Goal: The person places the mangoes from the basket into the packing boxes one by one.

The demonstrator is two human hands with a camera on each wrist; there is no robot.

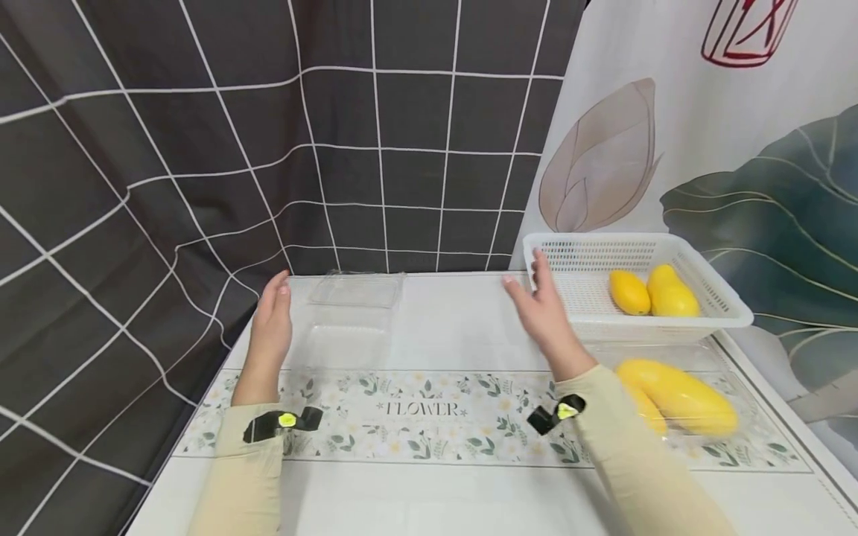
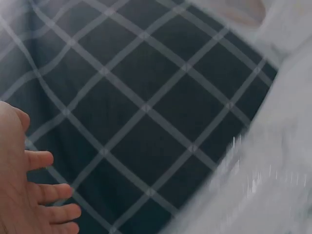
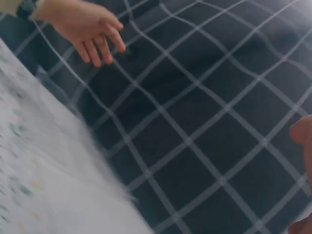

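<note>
My left hand [image 1: 270, 327] hovers above the table's left side, fingers straight and holding nothing. Just right of it stands a clear plastic box [image 1: 348, 346] with its lid [image 1: 355, 290] raised at the back. Also empty, my right hand [image 1: 546, 316] is held up with thumb and fingers spread, near the left end of a white perforated basket [image 1: 596, 242]. Inside that basket lie a yellow oval fruit [image 1: 630, 292] and a yellow pear-shaped fruit [image 1: 672, 294]. Large yellow fruits, mango-like [image 1: 690, 398], sit under clear plastic in front of the basket, partly behind my right sleeve.
A white tablecloth [image 1: 429, 495] with a floral band covers the table. Behind and to the left hangs a dark curtain [image 1: 415, 171] with white grid lines. A pale leaf-patterned curtain [image 1: 697, 149] hangs behind the basket at the right.
</note>
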